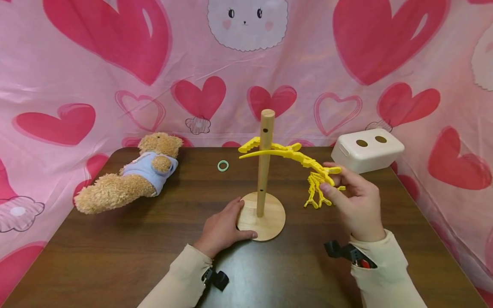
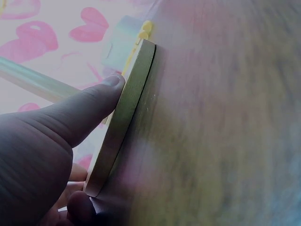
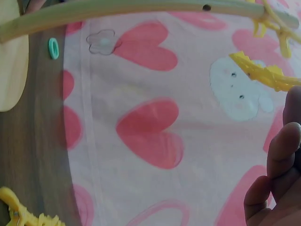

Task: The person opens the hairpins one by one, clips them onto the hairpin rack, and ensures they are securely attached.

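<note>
A wooden stand (image 1: 265, 171) rises from the table on a round base (image 1: 275, 222). My left hand (image 1: 221, 231) grips the base's left side, thumb over its near edge (image 2: 115, 132). A yellow alligator hair clip (image 1: 285, 148) straddles the post below its top, one prong in front and one behind. Between thumb and fingers my right hand (image 1: 358, 201) pinches a second yellow clip (image 1: 313, 164), which points left toward the one on the post. The right wrist view shows the toothed jaw of the pinched clip (image 3: 263, 73). More yellow clips (image 1: 316, 192) lie on the table beneath the right hand.
A teddy bear (image 1: 142, 173) in a blue shirt lies at the left. Behind the stand is a small green ring (image 1: 223, 166). A white box (image 1: 367, 152) with two round holes stands at the back right. Pink heart-printed cloth (image 1: 227, 64) hangs behind the table.
</note>
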`<state>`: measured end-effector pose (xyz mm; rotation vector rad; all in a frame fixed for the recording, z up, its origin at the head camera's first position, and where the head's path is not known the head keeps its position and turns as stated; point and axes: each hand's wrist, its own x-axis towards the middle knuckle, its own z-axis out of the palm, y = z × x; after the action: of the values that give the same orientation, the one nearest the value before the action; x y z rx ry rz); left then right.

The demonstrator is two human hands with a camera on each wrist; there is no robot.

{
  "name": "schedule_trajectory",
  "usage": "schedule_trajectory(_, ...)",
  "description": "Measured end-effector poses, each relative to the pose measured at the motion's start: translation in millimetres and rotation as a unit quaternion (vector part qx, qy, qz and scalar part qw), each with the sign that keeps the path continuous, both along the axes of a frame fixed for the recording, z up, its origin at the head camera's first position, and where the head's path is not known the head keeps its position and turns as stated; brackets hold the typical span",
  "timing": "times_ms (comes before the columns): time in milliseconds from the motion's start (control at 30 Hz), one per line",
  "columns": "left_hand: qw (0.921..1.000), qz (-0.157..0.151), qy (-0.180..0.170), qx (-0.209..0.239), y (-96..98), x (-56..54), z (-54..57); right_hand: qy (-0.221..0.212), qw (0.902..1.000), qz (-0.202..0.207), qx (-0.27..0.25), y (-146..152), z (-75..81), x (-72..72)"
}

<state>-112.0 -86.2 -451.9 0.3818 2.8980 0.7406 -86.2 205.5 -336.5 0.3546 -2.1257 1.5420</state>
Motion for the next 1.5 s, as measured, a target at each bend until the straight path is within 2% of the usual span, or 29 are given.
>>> schedule_trajectory(200,1.0,-0.001,0.001,-0.001,-0.8,-0.5,-0.4,-0.029,0.9982,-0.041,0.034,11.1,-9.2,-12.2)
schedule_trajectory(433,1.0,-0.003,0.0,-0.002,-1.1,-0.7,-0.2,-0.067,0.9928,-0.046,0.087,20.2,-20.1,-21.2)
schedule_trajectory(567,1.0,-0.002,-0.002,0.0,-1.4,-0.7,0.0,-0.089,0.9845,-0.07,0.134,18.7,-29.3,-28.0)
schedule_trajectory(700,1.0,-0.001,-0.004,0.003,-2.0,-0.4,0.2,-0.133,0.9734,-0.093,0.161,14.4,-37.8,-33.8)
schedule_trajectory(933,0.9999,0.0,-0.009,0.004,-2.1,-0.1,0.6,-0.204,0.9558,-0.09,0.191,12.7,-52.7,-43.5)
schedule_trajectory(1033,1.0,-0.001,-0.007,0.003,-2.1,-0.1,-0.1,-0.214,0.9528,-0.09,0.195,14.7,-58.5,-46.2)
schedule_trajectory(1267,1.0,-0.005,0.001,0.005,-2.1,-0.7,-1.2,-0.224,0.9525,-0.098,0.182,29.5,-68.9,-53.1)
schedule_trajectory(1500,1.0,-0.009,0.003,0.002,-1.9,-1.0,-1.2,-0.221,0.9533,-0.124,0.165,55.2,-81.1,-59.5)
